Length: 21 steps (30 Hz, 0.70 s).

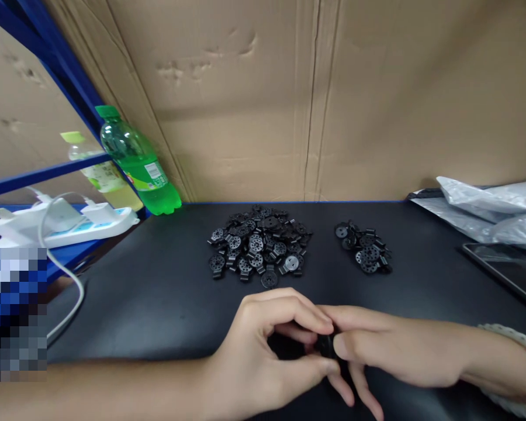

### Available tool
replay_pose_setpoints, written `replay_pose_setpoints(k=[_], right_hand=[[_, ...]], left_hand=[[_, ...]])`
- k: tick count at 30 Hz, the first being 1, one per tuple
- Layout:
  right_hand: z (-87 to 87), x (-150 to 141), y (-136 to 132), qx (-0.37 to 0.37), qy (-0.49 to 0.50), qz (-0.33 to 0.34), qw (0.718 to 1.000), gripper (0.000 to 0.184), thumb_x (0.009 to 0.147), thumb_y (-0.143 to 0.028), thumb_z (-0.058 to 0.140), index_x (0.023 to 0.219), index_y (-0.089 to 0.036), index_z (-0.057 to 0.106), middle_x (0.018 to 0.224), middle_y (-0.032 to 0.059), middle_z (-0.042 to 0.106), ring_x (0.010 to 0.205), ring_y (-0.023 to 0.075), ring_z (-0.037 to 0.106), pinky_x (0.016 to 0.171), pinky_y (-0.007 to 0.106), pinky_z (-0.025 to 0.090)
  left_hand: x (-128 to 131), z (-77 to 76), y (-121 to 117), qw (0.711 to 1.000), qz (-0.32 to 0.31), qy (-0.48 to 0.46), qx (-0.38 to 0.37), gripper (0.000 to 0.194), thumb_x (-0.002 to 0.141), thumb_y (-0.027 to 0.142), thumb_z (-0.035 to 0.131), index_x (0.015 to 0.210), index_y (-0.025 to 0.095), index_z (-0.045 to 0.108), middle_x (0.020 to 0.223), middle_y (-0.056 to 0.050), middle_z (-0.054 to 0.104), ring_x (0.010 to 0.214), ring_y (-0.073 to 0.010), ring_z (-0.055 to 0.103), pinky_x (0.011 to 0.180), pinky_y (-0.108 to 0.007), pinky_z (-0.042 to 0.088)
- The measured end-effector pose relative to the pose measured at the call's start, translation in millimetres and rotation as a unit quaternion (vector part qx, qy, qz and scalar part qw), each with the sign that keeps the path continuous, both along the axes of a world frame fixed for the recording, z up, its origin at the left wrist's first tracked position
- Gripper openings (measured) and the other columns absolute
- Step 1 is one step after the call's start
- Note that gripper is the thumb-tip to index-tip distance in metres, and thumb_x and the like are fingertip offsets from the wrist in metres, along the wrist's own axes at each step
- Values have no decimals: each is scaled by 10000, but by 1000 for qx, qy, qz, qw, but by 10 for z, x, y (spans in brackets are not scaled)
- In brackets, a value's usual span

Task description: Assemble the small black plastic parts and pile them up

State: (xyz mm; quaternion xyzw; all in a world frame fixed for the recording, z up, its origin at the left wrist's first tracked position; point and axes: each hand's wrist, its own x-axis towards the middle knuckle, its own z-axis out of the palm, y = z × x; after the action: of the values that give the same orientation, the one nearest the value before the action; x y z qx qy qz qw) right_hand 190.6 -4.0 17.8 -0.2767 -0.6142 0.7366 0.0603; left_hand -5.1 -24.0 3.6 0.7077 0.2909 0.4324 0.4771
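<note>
Close to the front of the black table, my left hand (pixel 274 356) and my right hand (pixel 381 348) meet around a small black plastic part (pixel 325 344). The left thumb and fingers pinch it from one side, and the right thumb presses on it from the other. Fingers cover most of the part, so its shape is hard to make out. Beyond the left hand lies a large heap of black plastic clips (pixel 258 242) with round perforated discs and short tabs. A smaller pile of similar clips (pixel 366 248) sits farther right, behind the right hand.
A green soda bottle (pixel 142 166) and a paler drink bottle (pixel 103 172) stand at the left by a blue metal frame (pixel 48 169). A white power strip (pixel 100 225) with cables lies there. Plastic bags (pixel 486 204) and a dark flat-screen device (pixel 508 272) are at the right. Cardboard (pixel 245 105) walls the back.
</note>
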Motion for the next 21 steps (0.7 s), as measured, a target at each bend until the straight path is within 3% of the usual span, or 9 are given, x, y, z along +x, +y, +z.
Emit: replay_pose_setpoints(k=[4, 11, 16, 21], right_hand=[[-28, 13, 30, -6, 0, 7, 1000, 425, 849, -177, 365, 1267, -169, 440, 703, -44, 548, 402, 61, 492, 486, 216, 432], [-28, 22, 59, 1, 28, 35, 999, 296, 901, -168, 296, 1173, -176, 412, 644, -84, 491, 395, 100, 570, 559, 295, 494], [-4, 52, 33, 20, 13, 40, 999, 287, 883, -131, 285, 1144, -176, 396, 656, -84, 487, 479, 136, 646, 701, 381, 526], [-111, 75, 28, -34, 61, -1, 998, 100, 866, -224, 391, 961, -199, 412, 722, -56, 519, 454, 82, 578, 565, 272, 499]], left_hand=[[10, -15, 5, 1000, 0, -2, -22, 198, 680, 48, 816, 851, 116, 745, 897, -92, 729, 770, -165, 705, 662, -226, 611], [23, -18, 36, 1000, -5, -4, -23, 191, 688, 52, 813, 845, 125, 733, 911, -78, 711, 748, -139, 674, 648, -215, 601], [14, -32, 30, 1000, -20, 3, 4, 211, 699, 45, 801, 881, 124, 729, 909, -82, 700, 728, -128, 651, 645, -211, 586], [-7, -29, 29, 1000, 1, -19, 15, 188, 735, 30, 739, 828, 149, 628, 872, -50, 668, 781, -138, 657, 654, -203, 573]])
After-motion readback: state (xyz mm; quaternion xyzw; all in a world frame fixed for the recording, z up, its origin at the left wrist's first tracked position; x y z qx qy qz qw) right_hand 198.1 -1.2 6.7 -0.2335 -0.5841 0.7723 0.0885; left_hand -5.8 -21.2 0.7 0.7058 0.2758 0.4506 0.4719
